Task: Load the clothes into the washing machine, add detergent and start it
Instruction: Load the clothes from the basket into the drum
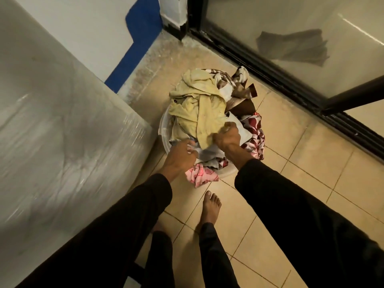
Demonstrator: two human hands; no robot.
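The person stands over a round pale basin (164, 126) that is on the tiled floor (291, 167), and the basin is heaped with clothes. Both arms wear black sleeves and reach down into the heap.

The right hand (227, 137) is closed like a fist. Its fingers (228, 126) are curled round the lower edge of a yellow garment (199, 113) and grip it; most of this garment lies just beyond the fingers, over the top of the heap. To the outer side of these fingers there is a red cloth with white flowers (254, 140), and farther beyond them a brown and white patterned cloth (239, 88).

The left hand (179, 155) is at the near rim of the basin. Its fingers (190, 147) are bent and go into white and grey cloth (204, 151) that lies between the two hands. It seems that they pinch this cloth, but the fingertips are partly hidden. Just under the left hand, on the side of the wrist, a pink patterned cloth (200, 176) hangs over the rim to the floor.

Left of the hands is a big grey surface covered with shiny plastic film (62, 121). A bare foot (211, 207) stands on the tiles below the basin.
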